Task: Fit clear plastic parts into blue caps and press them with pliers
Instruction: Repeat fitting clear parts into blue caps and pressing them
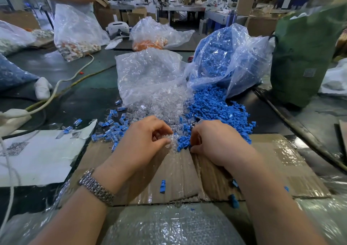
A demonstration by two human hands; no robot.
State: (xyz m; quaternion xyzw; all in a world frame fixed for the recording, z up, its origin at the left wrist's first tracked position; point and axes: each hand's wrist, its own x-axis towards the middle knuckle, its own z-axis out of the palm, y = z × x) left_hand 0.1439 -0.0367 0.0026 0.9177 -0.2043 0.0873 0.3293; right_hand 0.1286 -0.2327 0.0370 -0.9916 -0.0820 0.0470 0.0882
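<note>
The left hand (pixel 144 139), with a silver metal wristwatch (pixel 96 187) on its wrist, pinches small clear plastic parts (pixel 165 104) at the near edge of their heap, which spills from a transparent plastic bag (pixel 148 72). The right hand (pixel 216 141) is curled around metal pliers (pixel 197 121), of which only the tip shows, beside the heap of small blue plastic caps (pixel 216 105). Both hands are over a flat brown cardboard sheet (pixel 178 169).

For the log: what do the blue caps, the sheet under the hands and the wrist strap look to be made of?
Blue caps: opaque matte plastic, judging by their uniform colour and moulded shapes. Sheet: brown corrugated cardboard, fluting showing at its torn middle, with glossy tape strips. Wrist strap: probably polished metal, with shiny silver links.
</note>
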